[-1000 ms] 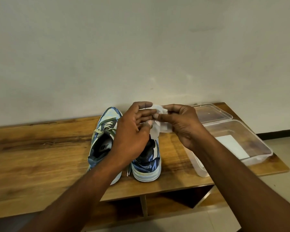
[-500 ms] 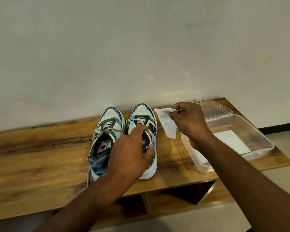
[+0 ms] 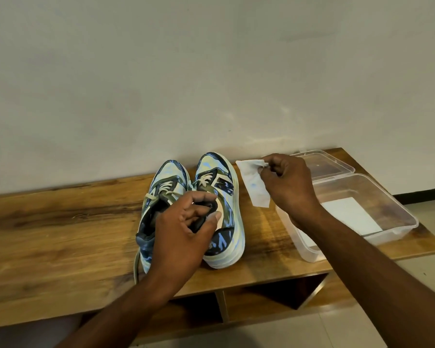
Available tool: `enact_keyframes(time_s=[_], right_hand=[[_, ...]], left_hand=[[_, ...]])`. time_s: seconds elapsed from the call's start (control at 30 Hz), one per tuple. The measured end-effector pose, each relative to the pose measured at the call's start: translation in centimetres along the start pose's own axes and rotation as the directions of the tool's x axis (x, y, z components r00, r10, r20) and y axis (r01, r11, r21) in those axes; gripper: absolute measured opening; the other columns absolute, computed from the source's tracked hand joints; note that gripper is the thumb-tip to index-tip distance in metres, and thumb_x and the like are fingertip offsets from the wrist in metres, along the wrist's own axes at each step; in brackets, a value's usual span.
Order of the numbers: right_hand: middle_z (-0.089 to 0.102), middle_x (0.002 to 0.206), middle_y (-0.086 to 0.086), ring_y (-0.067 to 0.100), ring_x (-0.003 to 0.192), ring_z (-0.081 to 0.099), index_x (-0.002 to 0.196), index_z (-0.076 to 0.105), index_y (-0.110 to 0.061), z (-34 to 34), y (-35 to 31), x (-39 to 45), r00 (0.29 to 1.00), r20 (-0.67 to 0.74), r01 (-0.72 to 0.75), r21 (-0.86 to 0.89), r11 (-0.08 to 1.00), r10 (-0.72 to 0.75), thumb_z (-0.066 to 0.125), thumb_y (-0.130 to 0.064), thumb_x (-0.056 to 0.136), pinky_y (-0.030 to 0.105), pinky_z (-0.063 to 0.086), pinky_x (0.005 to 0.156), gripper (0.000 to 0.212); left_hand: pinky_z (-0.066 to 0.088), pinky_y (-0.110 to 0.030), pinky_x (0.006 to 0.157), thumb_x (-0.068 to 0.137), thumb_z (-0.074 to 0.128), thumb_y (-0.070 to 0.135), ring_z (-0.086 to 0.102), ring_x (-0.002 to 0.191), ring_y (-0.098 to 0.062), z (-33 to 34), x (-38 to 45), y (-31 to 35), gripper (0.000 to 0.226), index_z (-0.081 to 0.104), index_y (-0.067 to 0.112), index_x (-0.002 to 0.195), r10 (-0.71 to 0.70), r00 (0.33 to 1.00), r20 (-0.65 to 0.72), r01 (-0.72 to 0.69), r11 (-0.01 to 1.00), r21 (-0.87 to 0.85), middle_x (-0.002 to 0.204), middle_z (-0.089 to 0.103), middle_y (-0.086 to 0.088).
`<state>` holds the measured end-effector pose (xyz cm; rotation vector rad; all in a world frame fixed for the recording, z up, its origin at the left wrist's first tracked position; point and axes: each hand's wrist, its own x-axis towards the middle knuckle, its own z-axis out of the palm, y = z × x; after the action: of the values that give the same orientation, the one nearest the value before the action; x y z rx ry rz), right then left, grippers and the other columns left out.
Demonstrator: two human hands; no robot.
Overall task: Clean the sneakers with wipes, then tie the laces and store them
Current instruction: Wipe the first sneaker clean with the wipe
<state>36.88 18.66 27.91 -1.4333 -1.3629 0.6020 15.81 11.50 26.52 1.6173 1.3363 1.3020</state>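
Two sneakers side by side on the tabletop [image 3: 60, 222], toes to the wall. Left sneaker [image 3: 158, 197] untouched, lace trailing. Left hand [image 3: 183, 237] fingers curled around the collar of the right sneaker [image 3: 224, 197]. Right hand [image 3: 289, 187] pinches a wipe [image 3: 255, 187], hanging above the tabletop. Clear box [image 3: 387, 209] far right, its lid [image 3: 329, 164] behind it.
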Motion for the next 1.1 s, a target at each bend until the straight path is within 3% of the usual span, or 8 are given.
enact_keyframes(time_s=[0.13, 0.27, 0.4, 0.57, 0.77, 0.9, 1.0, 1.1], right_hand=[[0.072, 0.077, -0.010, 0.010, 0.073, 0.068, 0.084, 0.071, -0.035, 0.7, 0.1, 0.1, 0.999, -0.007, 0.036, 0.024, 0.999, -0.036, 0.064, -0.005, 0.094, 0.035, 0.057, 0.070, 0.032], [0.074, 0.083, -0.009, 0.010, 0.075, 0.067, 0.100, 0.077, -0.020, 1.5, 0.4, 0.1, 0.998, 0.021, 0.066, 0.023, 0.998, -0.067, 0.061, -0.004, 0.095, 0.031, 0.055, 0.069, 0.023], [0.076, 0.090, -0.010, 0.011, 0.083, 0.069, 0.101, 0.079, -0.021, 1.8, 0.3, -0.3, 0.994, 0.049, 0.094, 0.031, 0.995, -0.095, 0.059, -0.002, 0.093, 0.033, 0.057, 0.071, 0.029], [0.072, 0.085, -0.015, -0.001, 0.066, 0.057, 0.097, 0.079, -0.021, 2.0, 0.3, -0.9, 0.985, 0.086, 0.144, 0.027, 0.989, -0.146, 0.062, 0.003, 0.088, 0.010, 0.040, 0.061, 0.031], [0.077, 0.093, -0.013, 0.003, 0.071, 0.063, 0.097, 0.081, -0.022, 2.4, 0.2, -1.5, 0.971, 0.115, 0.212, -0.021, 0.977, -0.208, 0.067, 0.003, 0.086, 0.013, 0.045, 0.064, 0.030], [0.076, 0.100, -0.012, 0.005, 0.089, 0.070, 0.101, 0.082, -0.021, 2.8, -0.5, -2.2, 0.963, 0.174, 0.211, -0.019, 0.977, -0.205, 0.072, -0.001, 0.082, 0.025, 0.058, 0.075, 0.030], [0.076, 0.105, -0.012, 0.003, 0.096, 0.070, 0.103, 0.081, -0.022, 3.1, -1.0, -2.7, 0.948, 0.234, 0.226, -0.006, 0.974, -0.218, 0.081, -0.022, 0.082, 0.034, 0.061, 0.083, 0.021], [0.076, 0.102, -0.014, 0.002, 0.095, 0.071, 0.102, 0.081, -0.024, 3.5, -1.6, -2.9, 0.943, 0.234, 0.250, -0.023, 0.968, -0.238, 0.082, -0.044, 0.081, 0.032, 0.061, 0.081, 0.029]], left_hand=[[0.060, -0.023, 0.079, 0.090, 0.077, 0.005, 0.076, 0.093, -0.009, 0.3, -0.4, -0.4, 0.027, 0.072, 0.019, 0.112, 0.025, 1.000, 0.012, -0.024, 0.997, -0.068, 0.096, 0.079, 0.007], [0.061, -0.029, 0.083, 0.090, 0.076, 0.007, 0.076, 0.098, -0.013, 0.1, -0.4, -1.1, 0.031, 0.070, 0.018, 0.118, 0.016, 1.000, 0.005, -0.015, 0.989, -0.149, 0.097, 0.079, 0.002], [0.061, -0.035, 0.088, 0.092, 0.074, 0.004, 0.076, 0.100, -0.017, -0.7, 0.0, -1.5, 0.032, 0.069, 0.019, 0.120, 0.027, 1.000, 0.003, -0.026, 0.981, -0.195, 0.102, 0.079, 0.000], [0.060, -0.043, 0.091, 0.093, 0.073, 0.004, 0.075, 0.102, -0.020, -2.0, 0.5, -2.6, 0.032, 0.069, 0.018, 0.121, 0.007, 1.000, -0.019, -0.011, 0.980, -0.201, 0.104, 0.079, -0.003], [0.061, -0.040, 0.086, 0.094, 0.073, 0.006, 0.076, 0.095, -0.016, -3.1, 0.8, -3.1, 0.029, 0.069, 0.020, 0.119, -0.089, 0.995, -0.052, 0.078, 0.981, -0.175, 0.094, 0.079, -0.001], [0.061, -0.034, 0.076, 0.097, 0.070, 0.014, 0.075, 0.088, -0.008, -3.4, 1.1, -3.2, 0.023, 0.070, 0.025, 0.117, -0.162, 0.985, -0.057, 0.158, 0.985, -0.068, 0.090, 0.079, 0.005], [0.059, -0.027, 0.075, 0.096, 0.071, 0.019, 0.073, 0.086, 0.000, -3.3, 1.4, -3.2, 0.020, 0.074, 0.023, 0.115, -0.178, 0.981, -0.083, 0.178, 0.984, -0.001, 0.089, 0.079, 0.012], [0.061, -0.028, 0.083, 0.098, 0.070, 0.028, 0.073, 0.091, 0.002, -3.2, 1.6, -3.1, 0.016, 0.080, 0.020, 0.108, -0.159, 0.984, -0.080, 0.161, 0.987, 0.025, 0.094, 0.079, 0.012]])
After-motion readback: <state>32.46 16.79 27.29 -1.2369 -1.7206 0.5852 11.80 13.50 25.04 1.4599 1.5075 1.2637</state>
